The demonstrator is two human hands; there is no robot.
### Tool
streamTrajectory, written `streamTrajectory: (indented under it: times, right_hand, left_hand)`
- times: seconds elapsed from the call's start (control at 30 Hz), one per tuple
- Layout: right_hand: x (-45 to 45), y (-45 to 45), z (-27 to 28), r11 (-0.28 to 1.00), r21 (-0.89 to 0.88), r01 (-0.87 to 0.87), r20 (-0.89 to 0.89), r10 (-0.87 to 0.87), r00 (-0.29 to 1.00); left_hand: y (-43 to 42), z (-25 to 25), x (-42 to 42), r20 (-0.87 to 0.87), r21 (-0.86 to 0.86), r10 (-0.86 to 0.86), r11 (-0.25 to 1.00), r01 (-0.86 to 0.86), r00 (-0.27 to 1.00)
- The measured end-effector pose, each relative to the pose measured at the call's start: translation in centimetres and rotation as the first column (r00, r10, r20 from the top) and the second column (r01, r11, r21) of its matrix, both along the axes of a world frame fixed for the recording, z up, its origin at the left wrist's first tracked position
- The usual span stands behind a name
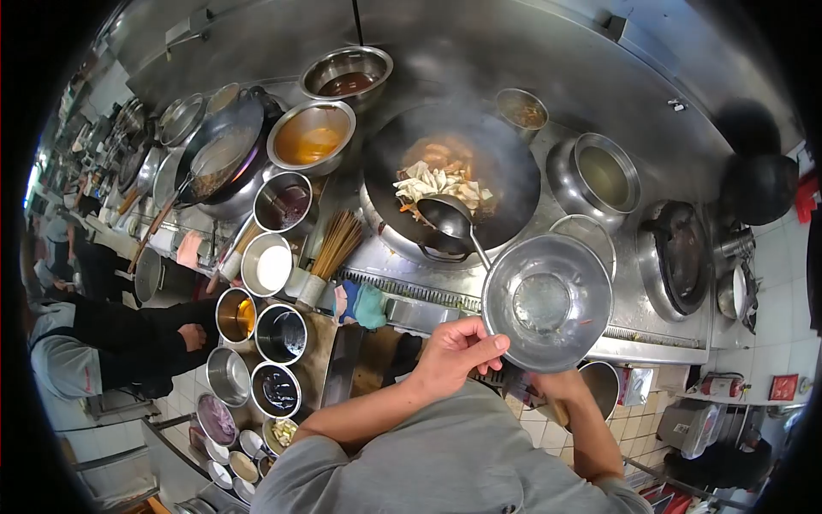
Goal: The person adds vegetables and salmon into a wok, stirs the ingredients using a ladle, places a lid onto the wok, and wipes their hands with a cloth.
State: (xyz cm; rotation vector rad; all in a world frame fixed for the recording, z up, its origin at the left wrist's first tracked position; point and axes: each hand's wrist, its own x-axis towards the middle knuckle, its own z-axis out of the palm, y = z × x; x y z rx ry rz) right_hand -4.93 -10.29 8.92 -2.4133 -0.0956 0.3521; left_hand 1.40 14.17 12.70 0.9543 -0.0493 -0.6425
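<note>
My left hand (462,351) pinches the rim of a metal bowl (548,300), thumb on top. The bowl is tilted toward me, with only a few scraps and wet traces inside. Partly hidden behind it, my right hand (556,390) is closed around a wooden handle (561,415), which lines up with the ladle (446,215). The ladle's shaft passes behind the bowl, and its head rests in a large black wok (505,163) against the food. Pale sliced pieces (437,182) lie on browner food in the wok, and steam rises.
Left of the wok stand bowls of orange liquid (310,146) and dark sauce (347,84), a bamboo brush (336,244) and several seasoning pots (281,334). A pot of liquid (604,176) stands right. At far left is another person (128,343), near a second wok (223,146).
</note>
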Motion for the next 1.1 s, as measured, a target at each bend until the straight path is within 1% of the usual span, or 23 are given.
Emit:
streamTrajectory:
  times: [0.03, 0.07, 0.13, 0.3, 0.4, 0.5, 0.57, 0.63, 0.7, 0.8, 0.87, 0.97, 1.1]
  right_hand:
    - [0.8, 0.1, 0.3, 0.998, 0.069, -0.012, 0.038, 0.009, 0.999]
    - [1.5, 0.1, 0.5, 0.993, 0.119, -0.002, 0.036, -0.002, 0.999]
    - [3.4, 0.4, -0.2, 0.983, 0.180, 0.034, 0.045, -0.043, 0.998]
    - [6.9, 1.6, -3.4, 0.959, 0.240, 0.147, 0.084, -0.172, 0.982]
    - [8.5, 2.6, -5.1, 0.944, 0.261, 0.200, 0.111, -0.235, 0.966]
    - [9.8, 3.3, -6.3, 0.930, 0.272, 0.246, 0.123, -0.288, 0.950]
    - [10.0, 3.1, -6.5, 0.923, 0.281, 0.262, 0.127, -0.307, 0.943]
    - [9.1, 2.4, -6.2, 0.918, 0.295, 0.265, 0.125, -0.312, 0.942]
    - [7.2, 1.3, -5.2, 0.921, 0.301, 0.248, 0.086, -0.285, 0.955]
    - [3.6, 0.2, -2.6, 0.936, 0.294, 0.193, -0.015, -0.197, 0.980]
    - [2.4, 0.0, -1.4, 0.949, 0.276, 0.151, -0.044, -0.145, 0.989]
    - [3.3, -0.2, -1.1, 0.966, 0.238, 0.103, 0.029, -0.113, 0.993]
    - [8.4, -0.6, -2.0, 0.969, 0.221, 0.109, 0.116, -0.137, 0.984]
  left_hand:
    - [0.3, -0.1, 0.1, 0.006, 0.002, 0.007, 1.000, -0.007, 1.000]
    - [0.5, -0.3, 0.2, 0.013, 0.005, 0.012, 1.000, -0.012, 1.000]
    - [0.9, -0.5, 0.3, 0.032, 0.014, 0.026, 1.000, -0.027, 0.999]
    - [2.2, 0.5, -0.4, 0.059, 0.030, 0.074, 0.997, -0.076, 0.996]
    - [3.2, 1.0, -0.7, 0.099, 0.000, 0.097, 0.995, -0.097, 0.990]
    - [3.2, 1.2, -0.7, 0.113, -0.019, 0.135, 0.991, -0.134, 0.984]
    - [3.3, 1.2, -0.6, 0.101, -0.011, 0.129, 0.992, -0.128, 0.987]
    - [3.3, 1.0, -0.6, 0.090, -0.009, 0.128, 0.992, -0.127, 0.988]
    - [3.3, 0.7, -0.7, 0.078, -0.012, 0.126, 0.992, -0.125, 0.989]
    - [3.2, 0.0, -0.8, 0.076, -0.005, 0.120, 0.993, -0.120, 0.990]
    - [3.1, -0.2, -0.6, 0.082, 0.007, 0.111, 0.994, -0.112, 0.990]
    - [2.5, 0.1, -0.4, 0.089, -0.005, 0.101, 0.995, -0.101, 0.991]
    - [2.1, 0.6, -0.5, 0.104, -0.020, 0.091, 0.996, -0.090, 0.990]
